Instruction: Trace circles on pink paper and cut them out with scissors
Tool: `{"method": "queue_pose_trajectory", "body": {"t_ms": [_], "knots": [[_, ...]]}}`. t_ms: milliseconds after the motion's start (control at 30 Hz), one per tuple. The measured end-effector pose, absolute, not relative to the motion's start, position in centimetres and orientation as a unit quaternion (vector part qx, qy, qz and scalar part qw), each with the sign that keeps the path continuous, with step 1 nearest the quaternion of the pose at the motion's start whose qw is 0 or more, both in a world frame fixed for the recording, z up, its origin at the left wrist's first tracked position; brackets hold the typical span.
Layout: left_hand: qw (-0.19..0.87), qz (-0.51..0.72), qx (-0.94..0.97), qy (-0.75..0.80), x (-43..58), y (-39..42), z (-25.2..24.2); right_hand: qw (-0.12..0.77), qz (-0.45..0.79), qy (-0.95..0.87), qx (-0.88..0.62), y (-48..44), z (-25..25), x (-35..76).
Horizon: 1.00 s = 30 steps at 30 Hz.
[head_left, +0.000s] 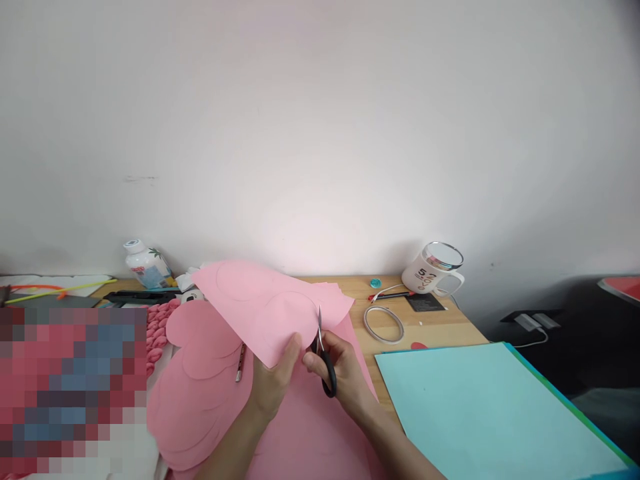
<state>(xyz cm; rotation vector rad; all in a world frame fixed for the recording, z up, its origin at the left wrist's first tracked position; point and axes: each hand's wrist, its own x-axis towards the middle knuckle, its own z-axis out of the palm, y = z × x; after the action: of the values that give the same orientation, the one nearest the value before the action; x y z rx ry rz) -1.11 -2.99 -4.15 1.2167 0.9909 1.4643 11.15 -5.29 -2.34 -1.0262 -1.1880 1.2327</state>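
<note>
A pink paper sheet (280, 320) with faint curved outlines is raised above the desk, its near corner pinched in my left hand (274, 381). Black-handled scissors (327, 373) are in my right hand (345, 370), fingers through the handles. Their blades point up and away, at the sheet's right side, close to one curved line; the lower blade is partly hidden. Rounded cut pink paper pieces (195, 393) lie overlapping to the left of my left hand. Beneath both hands is more pink paper (310, 433). A pencil (241, 363) rests beside the cut pieces.
A stack of light-blue sheets (480, 407) covers the desk's right side. Behind it are a roll of tape or ring (383, 325), a dark pen (393, 295) and a white mug (425, 270). A white bottle (147, 265) and a black utility knife (143, 297) are at left.
</note>
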Motion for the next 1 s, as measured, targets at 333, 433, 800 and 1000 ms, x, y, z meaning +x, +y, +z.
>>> {"method": "queue_pose_trajectory", "body": {"t_ms": [333,433,800,1000], "knots": [[0.473,0.597,0.507,0.404,-1.0,-3.0,-3.6,0.535,0.515,-0.500,-0.445,-5.4,-1.9,11.2],[0.480,0.593,0.508,0.401,-0.8,-3.1,-3.1,0.530,0.511,-0.501,-0.454,-5.4,-1.8,11.1],[0.514,0.602,0.460,0.404,-0.8,-3.0,-2.7,0.528,0.509,-0.503,-0.457,-5.5,-1.6,11.2],[0.507,0.617,0.448,0.402,-0.7,-3.1,-3.1,0.541,0.508,-0.488,-0.459,-5.6,-2.0,10.6]]}}
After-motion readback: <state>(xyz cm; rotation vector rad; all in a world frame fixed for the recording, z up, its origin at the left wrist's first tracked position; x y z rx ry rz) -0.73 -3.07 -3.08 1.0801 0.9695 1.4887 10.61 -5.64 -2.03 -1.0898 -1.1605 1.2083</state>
